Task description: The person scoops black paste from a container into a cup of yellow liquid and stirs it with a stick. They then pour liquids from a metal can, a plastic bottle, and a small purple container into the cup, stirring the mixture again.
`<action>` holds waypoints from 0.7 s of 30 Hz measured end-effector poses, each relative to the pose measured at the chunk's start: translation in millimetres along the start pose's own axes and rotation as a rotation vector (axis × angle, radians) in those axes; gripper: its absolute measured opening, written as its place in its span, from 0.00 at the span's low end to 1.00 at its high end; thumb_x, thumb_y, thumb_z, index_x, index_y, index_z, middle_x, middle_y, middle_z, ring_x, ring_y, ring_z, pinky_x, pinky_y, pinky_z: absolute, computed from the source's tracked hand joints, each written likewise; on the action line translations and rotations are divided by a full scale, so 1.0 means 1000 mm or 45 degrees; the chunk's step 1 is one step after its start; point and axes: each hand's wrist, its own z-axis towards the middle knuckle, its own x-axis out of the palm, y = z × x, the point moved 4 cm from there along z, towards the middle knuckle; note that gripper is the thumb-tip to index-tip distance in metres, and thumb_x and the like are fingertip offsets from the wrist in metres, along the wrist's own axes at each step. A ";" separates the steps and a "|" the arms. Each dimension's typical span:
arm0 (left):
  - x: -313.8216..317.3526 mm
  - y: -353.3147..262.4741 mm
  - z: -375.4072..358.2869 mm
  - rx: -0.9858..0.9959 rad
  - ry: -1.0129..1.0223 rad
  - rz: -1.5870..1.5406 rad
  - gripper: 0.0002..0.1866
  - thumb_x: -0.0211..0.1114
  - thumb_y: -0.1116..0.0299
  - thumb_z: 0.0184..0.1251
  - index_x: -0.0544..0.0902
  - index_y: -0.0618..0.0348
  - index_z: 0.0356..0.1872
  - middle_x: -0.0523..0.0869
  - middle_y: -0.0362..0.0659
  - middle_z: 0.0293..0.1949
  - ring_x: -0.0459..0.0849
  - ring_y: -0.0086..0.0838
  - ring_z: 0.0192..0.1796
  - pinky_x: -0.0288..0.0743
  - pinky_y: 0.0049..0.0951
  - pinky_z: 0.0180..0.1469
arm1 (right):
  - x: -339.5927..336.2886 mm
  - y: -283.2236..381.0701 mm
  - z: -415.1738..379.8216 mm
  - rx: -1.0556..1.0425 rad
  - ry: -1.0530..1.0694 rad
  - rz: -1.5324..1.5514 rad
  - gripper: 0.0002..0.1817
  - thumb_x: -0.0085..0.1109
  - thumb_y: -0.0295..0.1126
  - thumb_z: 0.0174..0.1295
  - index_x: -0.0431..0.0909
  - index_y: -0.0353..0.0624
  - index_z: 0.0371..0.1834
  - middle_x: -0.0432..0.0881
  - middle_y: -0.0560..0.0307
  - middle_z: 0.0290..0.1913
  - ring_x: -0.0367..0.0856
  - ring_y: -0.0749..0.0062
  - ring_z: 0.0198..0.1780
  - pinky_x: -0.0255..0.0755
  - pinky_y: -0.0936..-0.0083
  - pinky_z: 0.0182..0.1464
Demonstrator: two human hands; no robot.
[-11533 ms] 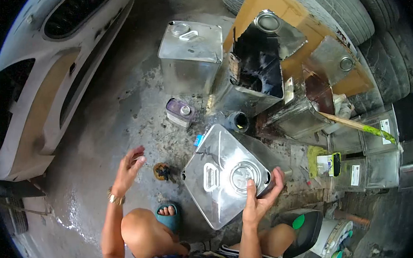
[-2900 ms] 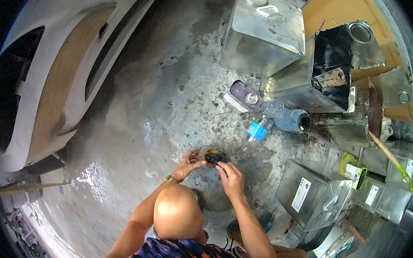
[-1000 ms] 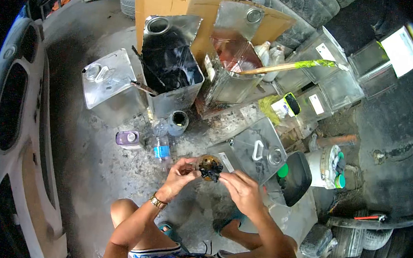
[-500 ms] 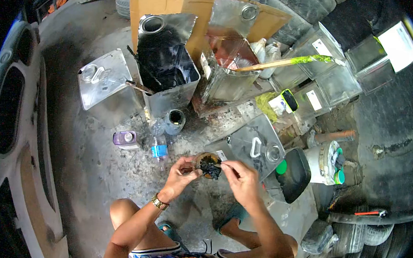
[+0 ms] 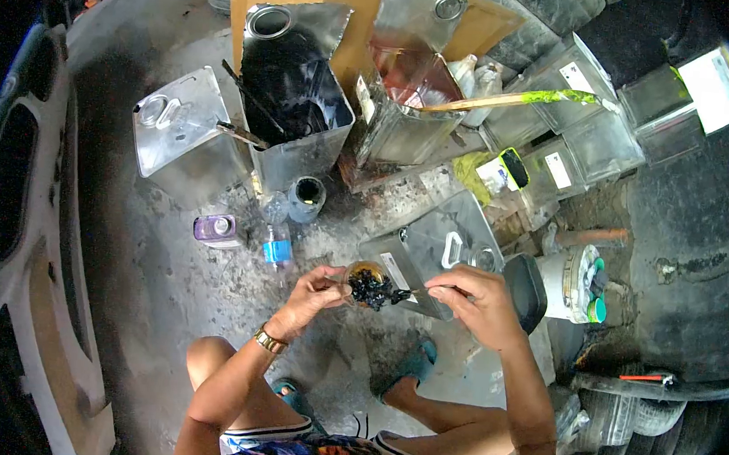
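Observation:
My left hand (image 5: 312, 298) grips a small clear cup (image 5: 370, 268) by its left side, fingers and thumb closed on it. Glossy black material (image 5: 367, 289) fills much of the cup, and an amber tint shows near the far rim. In my right hand (image 5: 484, 303), a thin stick (image 5: 421, 291) is pinched between thumb and fingers. Its left end is coated in black and lies over the cup's right rim. Just beyond the cup stands a closed metal tin (image 5: 431, 241) with a handle on top.
An open tin of black liquid (image 5: 302, 155) stands ahead, beside a red-stained tin (image 5: 409, 138) with a wooden stick (image 5: 517, 100) across it. A plastic bottle (image 5: 277, 251), a purple-labelled can (image 5: 215, 229) and a dark-mouthed jar (image 5: 307, 200) stand left of centre. A car bumper (image 5: 59, 248) lines the left.
My right hand has moved right, drawing the stick's blackened end from inside the cup to its right rim. My left hand still holds the cup. The view has shifted slightly.

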 end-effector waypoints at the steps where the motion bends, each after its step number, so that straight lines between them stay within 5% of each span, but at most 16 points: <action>1: 0.001 0.000 0.000 -0.006 -0.005 -0.032 0.25 0.68 0.66 0.64 0.73 0.59 0.61 0.83 0.42 0.46 0.82 0.27 0.50 0.77 0.33 0.57 | 0.003 0.001 0.003 -0.029 0.037 -0.026 0.06 0.62 0.28 0.61 0.81 0.36 0.38 0.82 0.50 0.32 0.82 0.61 0.34 0.74 0.70 0.38; 7: 0.008 -0.009 -0.005 0.010 0.096 -0.031 0.23 0.69 0.67 0.63 0.75 0.59 0.59 0.84 0.41 0.46 0.82 0.25 0.50 0.77 0.29 0.56 | 0.034 -0.015 0.016 -0.271 0.082 -0.251 0.07 0.63 0.25 0.60 0.82 0.35 0.39 0.82 0.51 0.34 0.81 0.62 0.32 0.73 0.68 0.36; 14: 0.003 -0.009 -0.004 -0.063 0.066 -0.139 0.23 0.68 0.63 0.64 0.75 0.60 0.59 0.82 0.42 0.48 0.82 0.26 0.50 0.78 0.30 0.56 | 0.050 -0.030 -0.026 -0.180 -0.050 -0.156 0.11 0.63 0.26 0.60 0.81 0.37 0.45 0.81 0.50 0.38 0.83 0.59 0.37 0.76 0.68 0.42; 21: 0.000 -0.008 -0.006 -0.034 0.118 -0.177 0.24 0.65 0.61 0.65 0.74 0.61 0.59 0.82 0.42 0.48 0.81 0.27 0.52 0.79 0.32 0.56 | 0.055 -0.029 -0.059 -0.441 -0.080 -0.545 0.16 0.65 0.21 0.54 0.82 0.39 0.47 0.80 0.54 0.43 0.82 0.63 0.42 0.78 0.71 0.42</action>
